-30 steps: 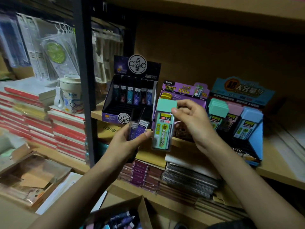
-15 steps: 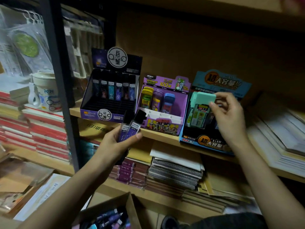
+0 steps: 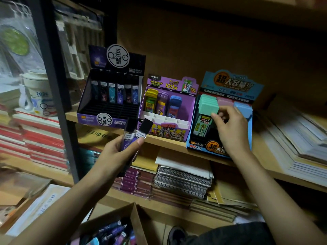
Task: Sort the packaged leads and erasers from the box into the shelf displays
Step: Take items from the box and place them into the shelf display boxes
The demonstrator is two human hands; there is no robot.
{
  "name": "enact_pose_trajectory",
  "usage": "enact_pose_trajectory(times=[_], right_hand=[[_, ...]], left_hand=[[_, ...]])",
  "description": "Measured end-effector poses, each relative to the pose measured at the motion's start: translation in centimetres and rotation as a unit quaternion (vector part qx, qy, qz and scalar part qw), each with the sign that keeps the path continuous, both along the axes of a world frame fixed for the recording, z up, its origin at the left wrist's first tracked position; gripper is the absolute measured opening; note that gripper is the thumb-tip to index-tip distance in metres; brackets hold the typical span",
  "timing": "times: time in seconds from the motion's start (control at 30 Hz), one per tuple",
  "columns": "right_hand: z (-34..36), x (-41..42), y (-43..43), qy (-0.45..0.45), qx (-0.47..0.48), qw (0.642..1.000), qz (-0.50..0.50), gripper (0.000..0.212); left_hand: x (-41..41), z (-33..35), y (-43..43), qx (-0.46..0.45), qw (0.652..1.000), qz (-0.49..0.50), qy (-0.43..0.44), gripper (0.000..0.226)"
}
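My left hand point(image 3: 116, 152) grips two dark lead packs point(image 3: 135, 133) with black caps, held upright below the black display point(image 3: 108, 96). My right hand point(image 3: 230, 128) reaches into the blue display point(image 3: 230, 82) on the shelf, its fingertips pinching the green-capped lead pack point(image 3: 206, 114) that stands in the front of the left row. Pink and blue caps fill the rows beside it. Between the two displays stands a purple display point(image 3: 168, 110) with yellow, purple and blue cases. The cardboard box point(image 3: 113, 227) of mixed packs sits at the bottom, under my left arm.
Spiral notebooks point(image 3: 182, 179) and purple booklets are stacked on the lower shelf. Paper piles point(image 3: 297, 142) lie on the shelf right of the blue display. A dark metal post point(image 3: 53, 85) divides off red-edged book stacks and a white mug point(image 3: 38, 96) at the left.
My right hand has carried the green-capped pack from the middle over to the blue display and set it into the left row. My left hand keeps the two dark packs.
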State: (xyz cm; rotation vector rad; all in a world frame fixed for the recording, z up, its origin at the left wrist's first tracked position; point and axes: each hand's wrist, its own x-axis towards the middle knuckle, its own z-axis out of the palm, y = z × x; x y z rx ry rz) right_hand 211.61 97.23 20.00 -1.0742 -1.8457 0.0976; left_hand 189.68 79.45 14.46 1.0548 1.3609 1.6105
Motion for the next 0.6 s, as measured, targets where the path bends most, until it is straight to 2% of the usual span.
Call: enact_pose_trajectory(times=[0.13,0.2,0.23,0.3,0.33,0.4,0.5,0.53,0.6], right_hand=[[0.1,0.2,-0.4,-0.095,-0.014,0.991,-0.088,0.025],[0.5,0.2,-1.1,-0.114,0.010,0.986,-0.123,0.027],[0.8,0.0,-1.7,-0.105,0.034,0.987,-0.117,0.027],[1.4,-0.9,-3.2,-0.059,0.053,0.996,-0.041,0.020],[1.5,-1.6,-4.2,-0.029,0.024,0.999,0.023,0.014],[1.2,-3.4,-6.4,0.018,-0.119,0.980,0.158,0.006],[-0.1,-6.3,-8.9,0.095,-0.336,0.891,0.291,0.010],[-0.4,-7.1,-9.4,0.119,-0.368,0.869,0.308,0.009],[-0.7,-8.2,-10.0,0.150,-0.381,0.855,0.320,0.003]], left_hand=[[0.5,0.2,-0.2,0.007,1.000,-0.003,0.013,0.033],[0.7,0.4,-0.2,0.010,1.000,-0.004,0.017,0.034],[0.7,0.4,-0.3,0.013,1.000,-0.005,0.018,0.034],[0.6,0.4,-0.4,0.021,1.000,-0.007,0.019,0.033],[0.7,0.5,-0.4,0.024,1.000,-0.008,0.018,0.033],[0.7,0.4,-0.5,0.029,0.999,-0.012,0.014,0.030],[1.0,0.5,-0.5,0.035,0.999,-0.036,-0.007,0.028],[1.0,0.5,-0.5,0.037,0.998,-0.044,-0.009,0.027],[1.0,0.5,-0.5,0.039,0.998,-0.052,-0.009,0.024]])
